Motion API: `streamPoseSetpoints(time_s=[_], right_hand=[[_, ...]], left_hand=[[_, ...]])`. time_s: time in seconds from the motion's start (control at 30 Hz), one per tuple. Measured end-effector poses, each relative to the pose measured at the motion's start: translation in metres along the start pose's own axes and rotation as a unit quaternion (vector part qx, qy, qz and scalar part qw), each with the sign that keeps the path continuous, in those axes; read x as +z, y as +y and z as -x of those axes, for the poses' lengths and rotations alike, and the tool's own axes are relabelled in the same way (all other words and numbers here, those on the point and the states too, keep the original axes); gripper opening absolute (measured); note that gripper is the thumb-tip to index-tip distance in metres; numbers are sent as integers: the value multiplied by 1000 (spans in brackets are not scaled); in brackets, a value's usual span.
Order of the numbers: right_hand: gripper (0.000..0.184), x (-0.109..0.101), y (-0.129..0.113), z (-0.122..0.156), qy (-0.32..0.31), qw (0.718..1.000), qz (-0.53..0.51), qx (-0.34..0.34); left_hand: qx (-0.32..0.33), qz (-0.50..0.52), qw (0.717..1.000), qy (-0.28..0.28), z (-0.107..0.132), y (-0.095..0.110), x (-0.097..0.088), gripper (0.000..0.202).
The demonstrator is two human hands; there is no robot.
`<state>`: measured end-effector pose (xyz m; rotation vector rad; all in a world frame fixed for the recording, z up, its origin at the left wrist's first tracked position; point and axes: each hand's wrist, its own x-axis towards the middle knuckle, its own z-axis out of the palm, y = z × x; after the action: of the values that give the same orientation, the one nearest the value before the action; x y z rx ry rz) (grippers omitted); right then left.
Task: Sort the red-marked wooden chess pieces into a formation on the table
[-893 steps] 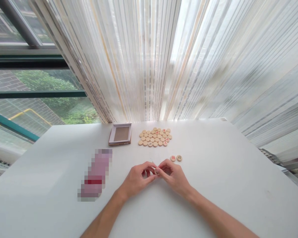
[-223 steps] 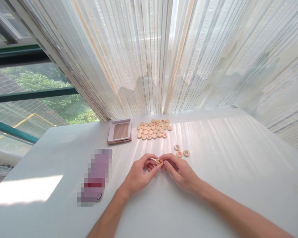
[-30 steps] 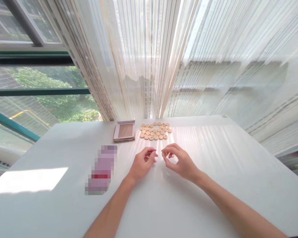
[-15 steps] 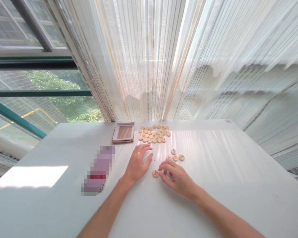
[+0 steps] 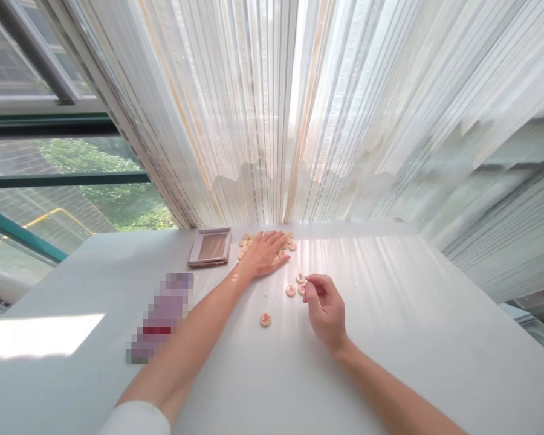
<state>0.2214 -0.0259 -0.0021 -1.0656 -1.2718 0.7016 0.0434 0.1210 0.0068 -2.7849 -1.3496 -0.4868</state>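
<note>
Two bare hands over a smooth white table (image 5: 403, 320), seen from above. The left hand (image 5: 266, 249) reaches far forward, palm down, with fingers spread and thumb held out to the side; it covers the middle of a cluster of pale, round wooden discs (image 5: 245, 244), whose outer members show at either side. Whether its fingertips press on any disc cannot be told. The right hand (image 5: 325, 308) is half curled, thumb and forefinger drawn close together; whether anything is pinched between them cannot be told. At its fingertips lies a pale wooden disc with a red character (image 5: 301, 289), partly hidden by them. Just beyond is a wooden disc with a dark character (image 5: 300, 278), and just to the left a second red-marked wooden disc (image 5: 291, 290). A lone wooden disc with a red character (image 5: 265, 319) lies face up nearer the viewer, apart from the others. Left of the cluster stands a shallow rectangular box with a white rim and brown floor (image 5: 213, 246). A long purple object with a red band (image 5: 161, 317), obscured by pixelation, lies beside the left forearm, which ends in a white sleeve (image 5: 138, 418).
</note>
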Motion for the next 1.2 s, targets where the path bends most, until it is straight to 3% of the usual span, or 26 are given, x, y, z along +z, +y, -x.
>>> streamPoseSetpoints(time_s=[0.13,0.23,0.3,0.4,0.53,0.63,0.7,0.87,1.0,1.1,1.2], right_hand=[[10,1,2,-1,-19,1000,0,-20],[11,1,0,-2,-42,998,17,-36],[12,0,-3,-2,-54,996,34,-62],[15,-2,-8,0,-81,988,66,-116],[17,-2,-10,5,-221,957,121,-143],[17,2,-9,9,-335,924,137,-122],[18,6,-8,11,-374,909,140,-119],[13,15,-3,13,-366,910,163,-110],[16,15,1,14,-326,930,155,-70],[21,12,3,12,-296,944,125,-75],[24,10,3,11,-266,953,110,-97]], left_hand=[[-5,1,1000,-1,-1,-7,-6,61],[-2,35,998,45,6,-3,-18,52],[-13,81,991,102,16,5,-30,40],[-53,162,980,107,42,18,-44,32],[-132,251,954,92,84,31,-48,30],[-161,265,949,60,113,37,-42,30],[-171,261,949,41,127,39,-38,31],[-142,251,957,23,140,42,-38,31],[-165,293,941,37,141,49,-40,28],[-202,384,900,30,142,57,-38,24],[-216,516,829,-2,143,64,-35,29]])
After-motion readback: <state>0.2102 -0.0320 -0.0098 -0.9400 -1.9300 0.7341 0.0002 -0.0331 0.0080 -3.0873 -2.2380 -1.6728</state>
